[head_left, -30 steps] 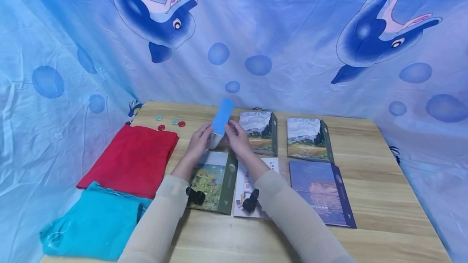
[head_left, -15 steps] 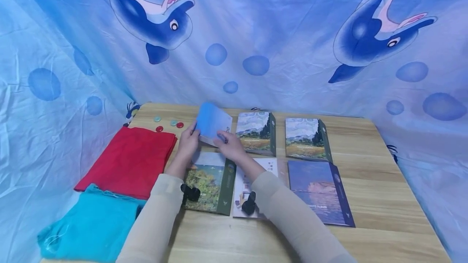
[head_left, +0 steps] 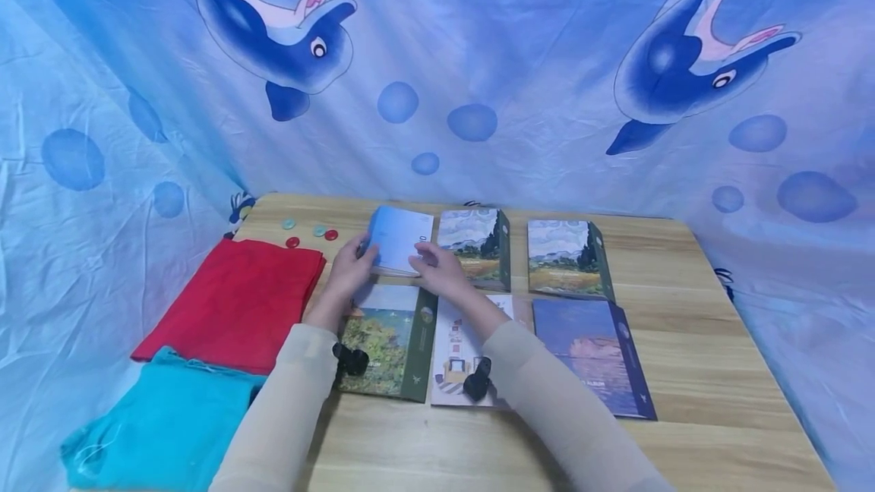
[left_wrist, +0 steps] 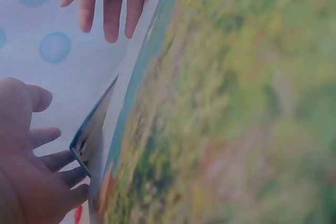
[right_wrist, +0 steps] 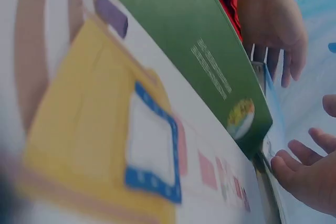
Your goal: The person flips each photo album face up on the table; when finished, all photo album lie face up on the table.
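A blue photo album (head_left: 399,241) lies flat at the back left of the grouped albums, with dark lettering along its right side. My left hand (head_left: 350,268) is at its left edge, and in the left wrist view the fingers (left_wrist: 50,163) are loosely spread there. At the album's right side is my right hand (head_left: 440,272), its fingertips at or just off the edge. The right wrist view shows that hand (right_wrist: 310,174) with relaxed fingers. Neither hand grips the album. Below the hands lie a green-spined album (head_left: 383,340) and a white album (head_left: 451,348).
Two landscape-picture albums (head_left: 472,245) (head_left: 563,257) stand in the back row; a purple album (head_left: 588,355) lies in front. On the left are a folded red cloth (head_left: 235,302), a turquoise cloth (head_left: 160,424) and several red and green discs (head_left: 319,231). A dolphin-print curtain (head_left: 519,29) surrounds the table.
The blue album, earlier held up on edge between both hands, has been turned and lowered flat onto the table. Both hands have loosened from it.
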The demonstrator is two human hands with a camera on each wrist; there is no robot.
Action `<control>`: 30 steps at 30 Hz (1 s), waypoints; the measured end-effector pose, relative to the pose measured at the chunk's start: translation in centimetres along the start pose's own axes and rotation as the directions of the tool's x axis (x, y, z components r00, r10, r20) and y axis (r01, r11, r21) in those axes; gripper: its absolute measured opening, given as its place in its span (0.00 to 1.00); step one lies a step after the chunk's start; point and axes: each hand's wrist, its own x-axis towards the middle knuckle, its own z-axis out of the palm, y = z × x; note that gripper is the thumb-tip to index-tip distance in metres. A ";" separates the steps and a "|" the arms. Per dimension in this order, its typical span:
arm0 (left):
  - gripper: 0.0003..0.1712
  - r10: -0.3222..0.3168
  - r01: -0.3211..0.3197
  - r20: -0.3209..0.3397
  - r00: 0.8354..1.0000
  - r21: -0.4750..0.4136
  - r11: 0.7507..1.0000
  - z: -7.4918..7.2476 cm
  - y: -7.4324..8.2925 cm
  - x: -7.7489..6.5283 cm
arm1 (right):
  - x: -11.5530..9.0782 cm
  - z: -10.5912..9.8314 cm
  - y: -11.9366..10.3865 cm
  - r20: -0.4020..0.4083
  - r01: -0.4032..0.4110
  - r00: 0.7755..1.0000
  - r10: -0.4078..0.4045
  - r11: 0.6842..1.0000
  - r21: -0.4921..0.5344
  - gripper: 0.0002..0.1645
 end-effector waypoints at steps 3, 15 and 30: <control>0.35 0.078 -0.075 -0.047 0.996 0.051 0.996 0.3 0.5 -0.2 | -0.2 -0.8 0.2 -0.066 0.034 0.997 -0.034 0.999 -0.001 0.30; 0.31 0.362 -0.349 -0.049 0.931 0.173 0.921 3.6 3.5 -1.4 | -1.3 -5.6 0.6 -0.253 0.069 0.966 -0.054 0.996 0.053 0.28; 0.29 0.405 -0.408 0.055 0.913 0.108 0.906 7.0 4.3 -2.0 | -3.1 -10.2 2.8 -0.314 0.004 0.949 0.026 0.995 0.095 0.32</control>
